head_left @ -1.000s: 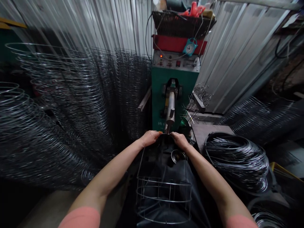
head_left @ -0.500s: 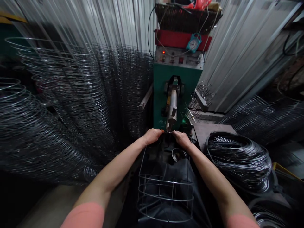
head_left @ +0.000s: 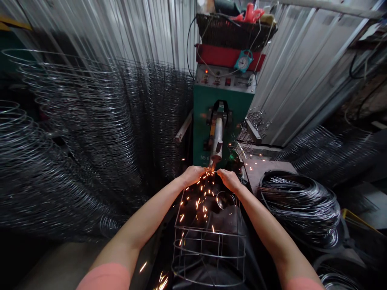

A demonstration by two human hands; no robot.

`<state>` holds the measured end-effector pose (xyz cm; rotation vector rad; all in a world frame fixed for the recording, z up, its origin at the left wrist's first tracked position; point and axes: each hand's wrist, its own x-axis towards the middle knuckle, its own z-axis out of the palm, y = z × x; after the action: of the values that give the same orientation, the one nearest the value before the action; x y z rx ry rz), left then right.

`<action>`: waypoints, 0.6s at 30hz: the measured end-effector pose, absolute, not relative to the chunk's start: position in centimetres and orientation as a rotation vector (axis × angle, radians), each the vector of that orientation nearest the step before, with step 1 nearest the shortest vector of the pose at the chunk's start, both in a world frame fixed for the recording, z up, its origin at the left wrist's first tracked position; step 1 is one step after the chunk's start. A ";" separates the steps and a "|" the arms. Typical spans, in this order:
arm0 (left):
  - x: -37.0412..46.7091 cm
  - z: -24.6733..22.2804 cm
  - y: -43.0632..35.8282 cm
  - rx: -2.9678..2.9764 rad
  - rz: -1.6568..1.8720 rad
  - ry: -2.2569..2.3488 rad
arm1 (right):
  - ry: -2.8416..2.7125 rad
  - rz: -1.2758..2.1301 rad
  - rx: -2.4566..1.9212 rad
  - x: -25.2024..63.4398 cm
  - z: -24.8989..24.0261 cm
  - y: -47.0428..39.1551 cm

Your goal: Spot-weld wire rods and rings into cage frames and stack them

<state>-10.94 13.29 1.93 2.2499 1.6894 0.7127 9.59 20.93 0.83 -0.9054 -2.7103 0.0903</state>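
My left hand (head_left: 193, 175) and my right hand (head_left: 229, 179) are closed on the far end of a wire basket frame (head_left: 208, 230), one on each side of a welding electrode. Its hooped near end rests over a dark apron (head_left: 254, 257) on my lap. The electrode arm (head_left: 217, 137) of a green spot welder (head_left: 238, 102) comes down between my hands. Orange sparks (head_left: 198, 203) spray from the contact point towards me. Beneath the frame a round metal bowl (head_left: 224, 200) shows in part. The fingertips and exact weld spot are partly hidden by glare.
Tall stacks of wire hoops (head_left: 121, 121) crowd the left. A coil of cut wires (head_left: 302, 201) lies at the right, near a flat board (head_left: 254, 169). On the welder sit a teal clock (head_left: 243, 61) and a dark basket (head_left: 236, 32). Corrugated metal walls stand behind.
Sparks have burst out at the electrode and scatter over the frame, where none showed before. Both hands keep their hold in nearly the same place. The view has shifted slightly.
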 end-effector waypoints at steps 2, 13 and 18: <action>-11.0 1.8 13.4 2.246 0.715 1.687 | -2.693 0.140 -0.869 9.7 0.7 21.1; -11.3 3.1 13.6 2.040 0.720 1.671 | -2.489 0.592 -0.861 10.4 1.2 21.5; -10.9 3.3 13.2 2.043 0.662 1.741 | -2.455 0.650 -0.986 11.1 1.2 21.2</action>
<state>-10.93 13.23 3.25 2.0429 1.7410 0.6616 11.06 21.24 1.23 -0.9860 -2.4551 0.6499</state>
